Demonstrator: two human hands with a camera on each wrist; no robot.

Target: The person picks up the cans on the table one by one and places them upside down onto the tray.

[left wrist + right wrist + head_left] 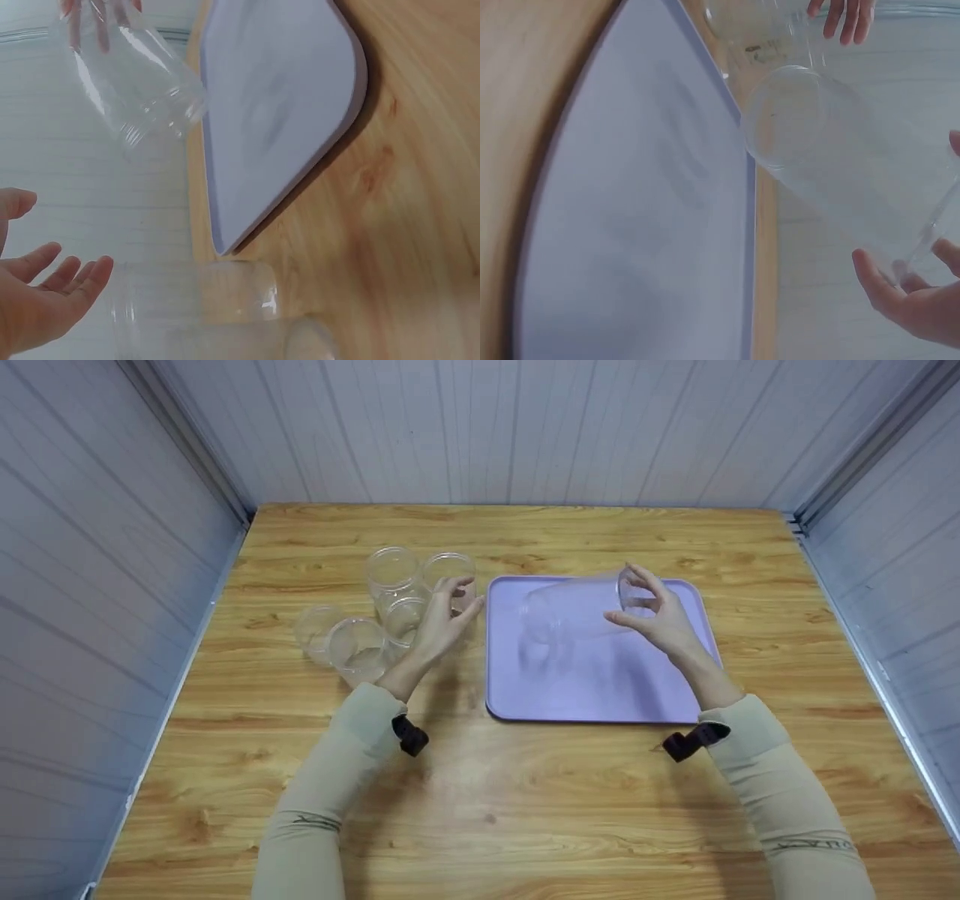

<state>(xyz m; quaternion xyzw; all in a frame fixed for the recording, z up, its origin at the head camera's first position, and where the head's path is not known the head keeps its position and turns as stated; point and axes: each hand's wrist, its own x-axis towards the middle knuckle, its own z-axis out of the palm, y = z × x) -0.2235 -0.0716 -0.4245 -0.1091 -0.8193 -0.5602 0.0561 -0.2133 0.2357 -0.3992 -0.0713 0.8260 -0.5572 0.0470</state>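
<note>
My right hand (666, 621) grips a clear plastic jar (574, 607) by its rim end, thumb and fingers spread round it. Tilted onto its side, the jar hangs over the lavender tray (574, 690), its base pointing left. In the right wrist view, the round base of this jar (787, 116) faces the camera above the tray's edge. My left hand (442, 626) hovers beside the group of clear jars, fingers loosely bent and thumb apart, holding nothing. The left wrist view shows the left hand (45, 300) with a gap between thumb and fingers.
Several upright clear jars stand left of the tray, among them a back jar (392, 570) and a front jar (358, 649). The tray lies on a wooden table (487, 802). Pale panel walls (480, 427) enclose the table's back and sides.
</note>
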